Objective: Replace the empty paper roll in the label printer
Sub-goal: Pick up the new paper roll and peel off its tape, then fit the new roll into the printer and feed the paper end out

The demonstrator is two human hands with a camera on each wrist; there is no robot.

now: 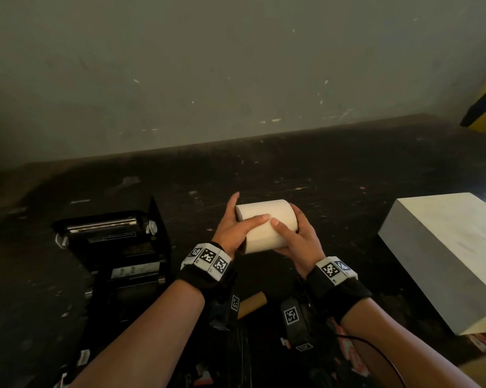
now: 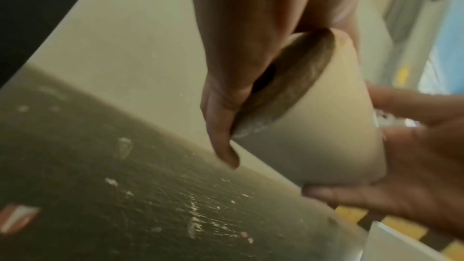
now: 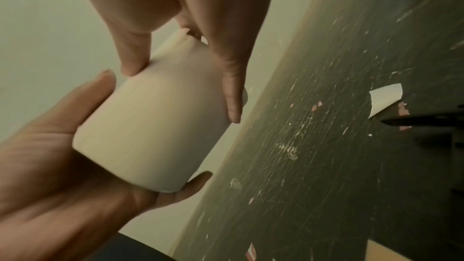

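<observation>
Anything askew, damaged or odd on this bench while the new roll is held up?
The black table is scratched and flecked with torn label scraps. A brown cardboard core lies loose near the wrists, and the label printer stands open. The paper roll, held by the left hand and right hand, looks undamaged.

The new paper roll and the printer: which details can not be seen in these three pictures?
- Core hole of the paper roll: in the left wrist view the left hand covers most of it; in the head and right wrist views the right hand hides the other end.
- Loose end of the paper: not discernible in any view.
- Roll bay of the label printer: too dark in the head view.
- Brown tube: half hidden behind the wrists.
</observation>
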